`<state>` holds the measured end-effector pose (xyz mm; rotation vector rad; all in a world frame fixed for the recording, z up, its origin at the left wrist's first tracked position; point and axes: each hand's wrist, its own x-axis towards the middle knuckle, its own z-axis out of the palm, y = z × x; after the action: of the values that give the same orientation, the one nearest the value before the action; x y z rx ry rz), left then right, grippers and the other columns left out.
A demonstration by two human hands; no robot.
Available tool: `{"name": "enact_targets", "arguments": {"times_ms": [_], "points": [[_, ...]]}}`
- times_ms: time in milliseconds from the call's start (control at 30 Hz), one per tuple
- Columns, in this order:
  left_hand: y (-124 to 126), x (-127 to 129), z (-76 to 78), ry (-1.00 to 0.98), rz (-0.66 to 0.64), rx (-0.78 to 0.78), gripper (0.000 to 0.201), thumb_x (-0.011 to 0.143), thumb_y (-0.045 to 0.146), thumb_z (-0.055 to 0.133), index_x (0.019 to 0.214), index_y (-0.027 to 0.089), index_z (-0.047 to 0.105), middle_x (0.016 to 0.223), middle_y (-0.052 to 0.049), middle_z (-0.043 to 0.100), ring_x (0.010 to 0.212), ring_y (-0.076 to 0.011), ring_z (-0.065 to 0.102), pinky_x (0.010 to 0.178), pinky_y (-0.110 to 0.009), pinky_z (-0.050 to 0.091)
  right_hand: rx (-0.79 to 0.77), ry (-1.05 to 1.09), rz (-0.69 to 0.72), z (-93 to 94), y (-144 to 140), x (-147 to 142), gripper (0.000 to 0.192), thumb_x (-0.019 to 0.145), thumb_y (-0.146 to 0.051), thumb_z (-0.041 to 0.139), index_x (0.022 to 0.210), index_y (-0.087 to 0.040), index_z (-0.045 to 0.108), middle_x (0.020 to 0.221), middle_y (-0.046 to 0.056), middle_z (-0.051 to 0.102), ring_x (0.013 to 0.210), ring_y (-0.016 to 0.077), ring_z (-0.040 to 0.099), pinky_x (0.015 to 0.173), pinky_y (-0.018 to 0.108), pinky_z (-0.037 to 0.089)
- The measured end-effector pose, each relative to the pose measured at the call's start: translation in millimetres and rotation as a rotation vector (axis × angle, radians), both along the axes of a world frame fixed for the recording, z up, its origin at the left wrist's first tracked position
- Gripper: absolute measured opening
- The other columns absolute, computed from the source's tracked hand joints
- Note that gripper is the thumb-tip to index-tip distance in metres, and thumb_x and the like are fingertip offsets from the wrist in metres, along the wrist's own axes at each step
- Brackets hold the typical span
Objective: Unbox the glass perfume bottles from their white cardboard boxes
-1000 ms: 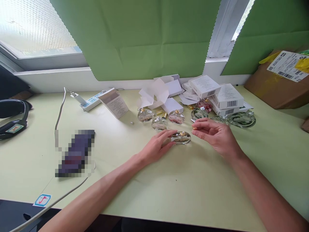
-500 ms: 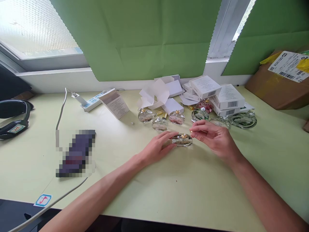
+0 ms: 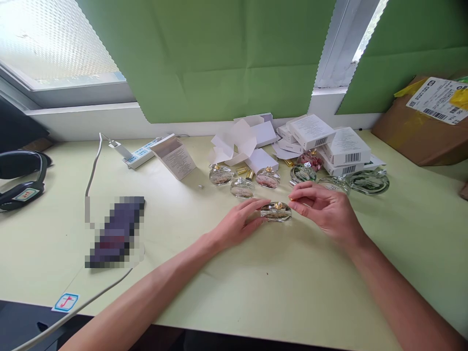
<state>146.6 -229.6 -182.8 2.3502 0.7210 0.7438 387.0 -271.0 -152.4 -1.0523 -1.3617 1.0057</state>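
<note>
Left hand (image 3: 239, 220) half-curled, thumb and fingers gripping the left end of one rounded clear-glass bottle (image 3: 277, 213) on the smooth surface (image 3: 256, 287), right hand (image 3: 325, 205) pinching one tiny golden piece (image 3: 291, 198) just right, seven more bottles (image 3: 268, 179) farther off

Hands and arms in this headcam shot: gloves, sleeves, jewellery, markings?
Left hand and right hand: ungloved, no rings visible. Left forearm and right forearm: no sleeve, watch, bracelet, cable or marking in view.
</note>
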Motion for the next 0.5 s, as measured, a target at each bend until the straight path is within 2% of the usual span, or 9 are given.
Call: {"name": "enact_targets", "arguments": {"times_ms": [367, 433, 500], "points": [[-1.4, 0.6, -1.9, 0.027, 0.001, 0.017, 0.042, 0.097, 0.027, 0.053, 0.138, 0.024, 0.047, 0.129, -0.01, 0.061, 0.116, -0.02, 0.061, 0.099, -0.036, 0.051, 0.012, -0.039, 0.02, 0.6, -0.5, -2.2, 0.013, 0.079, -0.029, 0.077, 0.092, -0.028, 0.077, 0.102, 0.003, 0.066, 0.099, 0.0182, 0.064, 0.09, 0.03, 0.056], [-2.0, 0.6, -1.1, 0.002, 0.035, 0.073, 0.043, 0.095, 0.028, 0.056, 0.137, 0.024, 0.046, 0.128, -0.01, 0.061, 0.113, -0.0198, 0.061, 0.097, -0.036, 0.052, -0.016, -0.028, 0.024, 0.3, 0.8, -1.0, 0.015, 0.08, -0.03, 0.077, 0.094, -0.028, 0.077, 0.102, 0.003, 0.068, 0.097, 0.0183, 0.066, 0.09, 0.031, 0.057], [1.1, -3.8, 2.8, -0.098, 0.142, 0.222, 0.042, 0.091, 0.026, 0.059, 0.132, 0.024, 0.048, 0.122, -0.009, 0.061, 0.107, -0.0195, 0.061, 0.092, -0.036, 0.053, -0.041, -0.02, 0.014, -0.1, 2.8, 1.8, 0.017, 0.08, -0.031, 0.077, 0.096, -0.028, 0.076, 0.099, 0.002, 0.069, 0.092, 0.0182, 0.069, 0.088, 0.032, 0.058]]}}
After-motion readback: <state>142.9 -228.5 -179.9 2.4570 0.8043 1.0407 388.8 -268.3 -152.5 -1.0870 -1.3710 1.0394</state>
